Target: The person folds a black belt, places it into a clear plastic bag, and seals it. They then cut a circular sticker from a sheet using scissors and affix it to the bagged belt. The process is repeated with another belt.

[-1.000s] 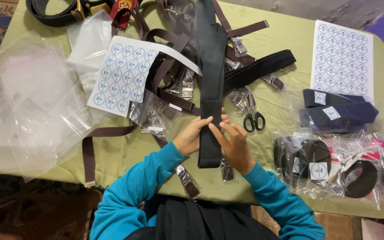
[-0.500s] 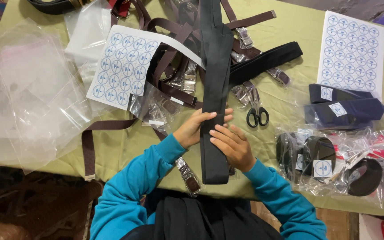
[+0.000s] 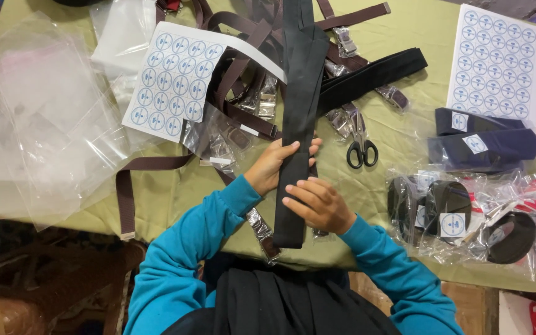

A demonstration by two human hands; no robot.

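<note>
Left hand [image 3: 274, 166] grasping black strap [image 3: 299, 99] at its edge, right hand [image 3: 317, 203] laid flat on it with fingers spread, strap lying lengthwise down green table [image 3: 169, 198] from far edge to near edge, between sticker sheet [image 3: 175, 80] and scissors [image 3: 360, 146].

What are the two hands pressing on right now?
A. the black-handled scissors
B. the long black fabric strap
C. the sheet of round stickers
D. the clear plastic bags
B: both the left hand and the right hand rest on the long black fabric strap lying down the green table, while the black-handled scissors lie untouched to the right of it.
</note>
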